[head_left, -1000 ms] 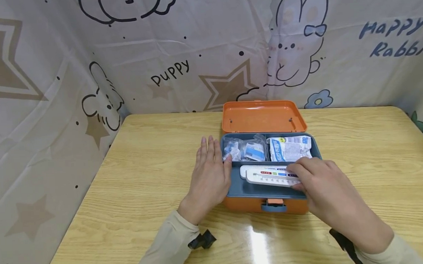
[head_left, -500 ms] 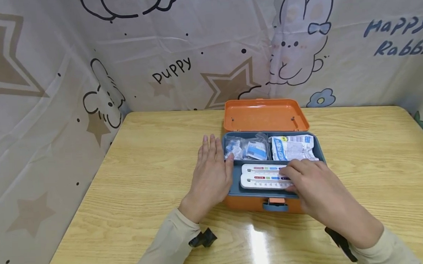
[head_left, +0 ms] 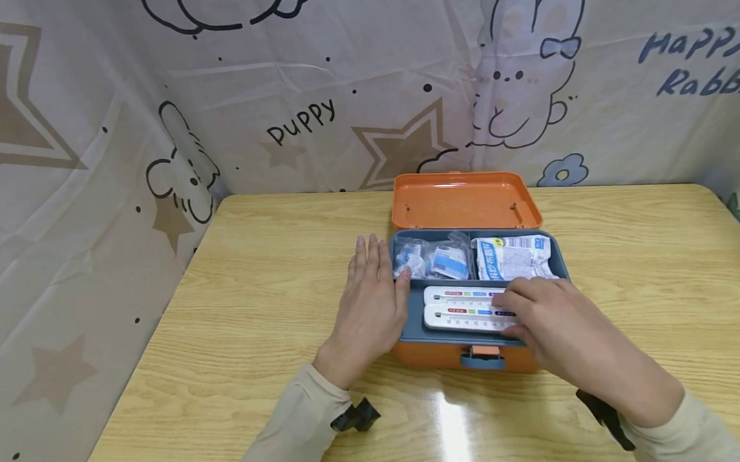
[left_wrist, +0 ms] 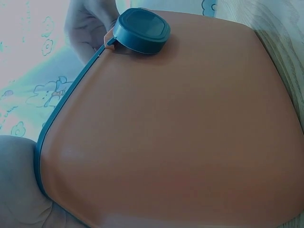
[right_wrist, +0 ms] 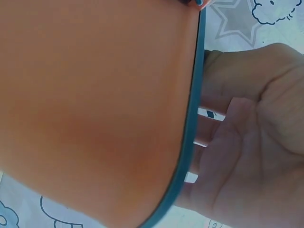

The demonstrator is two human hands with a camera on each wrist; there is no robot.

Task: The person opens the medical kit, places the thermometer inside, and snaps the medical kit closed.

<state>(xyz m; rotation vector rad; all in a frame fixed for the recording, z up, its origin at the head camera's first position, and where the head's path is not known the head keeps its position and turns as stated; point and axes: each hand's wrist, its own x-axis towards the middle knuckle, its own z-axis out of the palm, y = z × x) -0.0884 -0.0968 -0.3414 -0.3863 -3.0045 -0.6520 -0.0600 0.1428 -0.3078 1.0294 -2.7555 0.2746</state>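
Observation:
An orange box [head_left: 428, 356] with a blue-grey tray [head_left: 416, 318] stands lidded back on the table. In the tray's front section two white thermometers with printed scales lie side by side: a rear one [head_left: 450, 294] and a front one [head_left: 463, 319]. My right hand [head_left: 572, 325] pinches the front thermometer at its right end; its fingertips partly cover both. With straight fingers, my left hand [head_left: 367, 303] rests along the box's left side. The right wrist view shows my right palm [right_wrist: 256, 137] above the tray rim; the thermometers are hidden there.
The orange lid [head_left: 462, 201] leans open behind the tray. The tray's back section holds clear bags [head_left: 448, 262] with blue-and-white items and a white-and-blue packet [head_left: 514, 258]. A blue-grey latch [head_left: 482, 361] is on the box front. The wooden table [head_left: 255, 298] ends at a printed cloth [head_left: 276, 70].
The front thermometer has come down from a slightly raised, overlapping position and moved a little left, beside the rear one. My right hand moved with it; the left stayed at the box's side.

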